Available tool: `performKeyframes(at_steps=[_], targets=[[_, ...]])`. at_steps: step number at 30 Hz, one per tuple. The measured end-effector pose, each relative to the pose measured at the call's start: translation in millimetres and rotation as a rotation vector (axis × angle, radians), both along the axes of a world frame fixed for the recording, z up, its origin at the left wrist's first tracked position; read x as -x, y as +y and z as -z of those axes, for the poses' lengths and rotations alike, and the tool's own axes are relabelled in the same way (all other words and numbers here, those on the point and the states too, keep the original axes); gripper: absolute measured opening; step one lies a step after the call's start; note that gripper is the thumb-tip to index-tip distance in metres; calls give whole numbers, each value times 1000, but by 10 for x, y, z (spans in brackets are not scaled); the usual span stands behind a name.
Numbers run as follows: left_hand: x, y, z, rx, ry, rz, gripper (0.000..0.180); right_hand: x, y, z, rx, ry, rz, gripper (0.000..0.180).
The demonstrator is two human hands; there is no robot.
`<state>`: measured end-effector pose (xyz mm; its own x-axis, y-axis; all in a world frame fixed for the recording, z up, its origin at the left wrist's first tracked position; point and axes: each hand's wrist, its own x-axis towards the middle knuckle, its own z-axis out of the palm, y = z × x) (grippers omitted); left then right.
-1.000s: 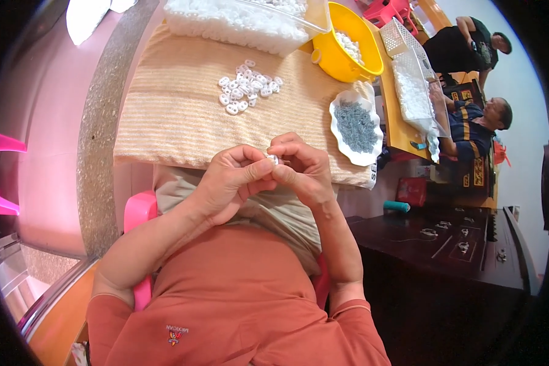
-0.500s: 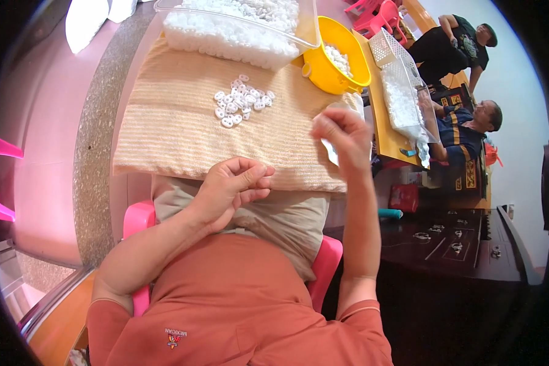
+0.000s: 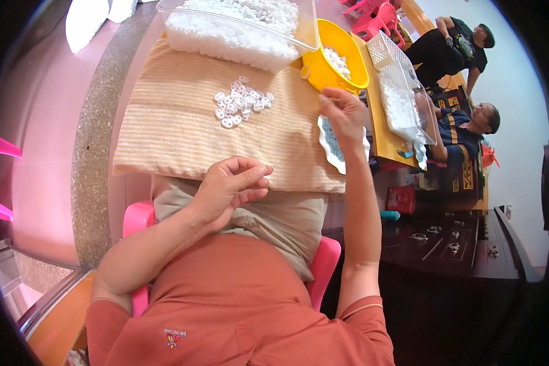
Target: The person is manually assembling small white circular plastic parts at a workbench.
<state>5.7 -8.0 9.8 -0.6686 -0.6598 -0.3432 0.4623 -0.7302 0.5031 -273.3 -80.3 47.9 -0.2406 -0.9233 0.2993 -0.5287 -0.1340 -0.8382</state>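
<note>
Left hand [image 3: 228, 186] sits low, near the person's lap, at the near edge of the striped tan cloth [image 3: 164, 122]. Fingers curled in, thumb pressed against the fingertips as if pinching something small; whatever is in the pinch is too small to make out. My reading: the hand is kept close to the body so the fine work stays steady and in easy view.

Right hand [image 3: 343, 113] is stretched forward over the right edge of the cloth, above a white dish [image 3: 330, 149] of small grey-blue pieces. Fingers loosely bunched and pointing up and forward; cannot tell whether they hold anything. The dish lies just below and toward the person from the fingertips, partly hidden by the hand and wrist.

A loose heap of white rings [image 3: 241, 104] lies mid-cloth, well apart from both hands, left of the right hand and beyond the left. Likely tipped out there to be within reach of either hand.

Behind: clear tub [image 3: 244, 30] full of white pieces, yellow bowl [image 3: 335, 64] just beyond the right fingertips. The supplies line the far side, leaving the near cloth as work space.

Two other people [image 3: 463, 91] stand or sit at the right, apart.
</note>
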Motion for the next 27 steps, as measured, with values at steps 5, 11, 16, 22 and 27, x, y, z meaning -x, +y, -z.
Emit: performKeyframes(at_steps=[5,11,16,22,27], targets=[[-2,10,25,6,-10,2,9,-365,128,124,-213,71,-100,20],[16,34,26,16,-22,7,9,-564,111,241,-208,452,-242,23],[11,42,29,6,-9,6,14,-673,48,229,-193,569,-212,24],[18,41,39,13,-7,16,13,-726,-59,244,-191,670,-111,26],[14,47,24,16,-15,16,13,-799,-104,245,-163,708,-112,24]])
